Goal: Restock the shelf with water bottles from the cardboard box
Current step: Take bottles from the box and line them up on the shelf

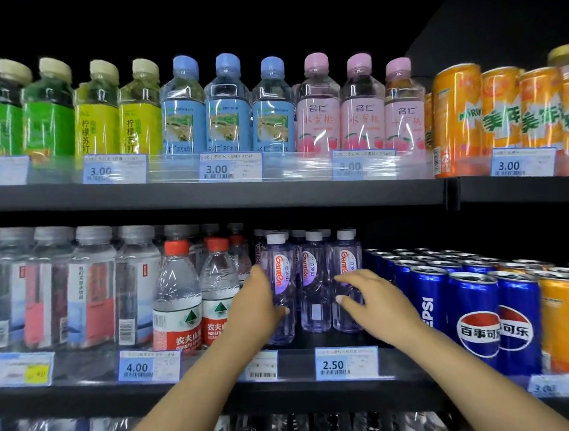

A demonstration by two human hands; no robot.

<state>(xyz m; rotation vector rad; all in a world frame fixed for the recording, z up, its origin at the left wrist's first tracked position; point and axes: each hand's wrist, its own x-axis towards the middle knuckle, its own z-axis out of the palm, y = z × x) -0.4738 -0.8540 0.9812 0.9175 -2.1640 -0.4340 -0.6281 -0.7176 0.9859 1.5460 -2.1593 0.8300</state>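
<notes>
Head view: a person's left hand (259, 302) grips the leftmost front Ganten water bottle (280, 288) on the middle shelf (298, 384), apparently squaring the row, while the right hand (368, 296), fingers spread, touches the rightmost bottle (345, 278). No cardboard box visible.

Even frontal light falls on the products, while the space behind the upper bottles (224, 103) and the top of the frame stay black. Glare streaks the clear price strip (293, 165), washing out some tags. The grey-capped bottles (92, 284) at left are smeared by blur. Shelf edges (209, 193) bow from wide-angle distortion.
</notes>
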